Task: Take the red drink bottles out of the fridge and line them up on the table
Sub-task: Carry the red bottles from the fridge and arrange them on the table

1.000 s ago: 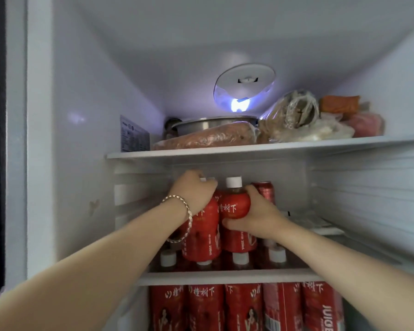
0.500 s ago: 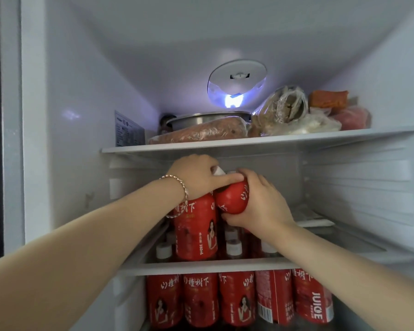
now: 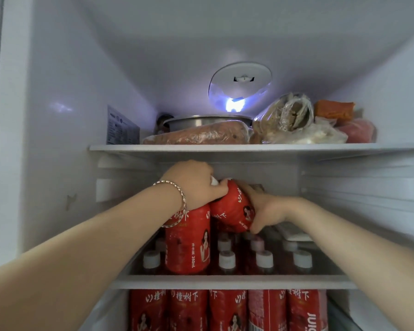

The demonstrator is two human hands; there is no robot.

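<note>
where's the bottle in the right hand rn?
Head view, centre: tilted bottle in the right hand, held over the capped bottles on the middle shelf, beside the upright bottle the left hand grips.

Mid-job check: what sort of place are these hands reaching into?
Most likely a household fridge: a lit lamp on the back wall, wrapped food on a white shelf, and rows of red drink bottles below.

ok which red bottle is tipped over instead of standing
The tilted bottle held in the right hand, its top leaning toward the left hand. The upright bottle under the left hand and the shelved bottles stand straight.
</note>
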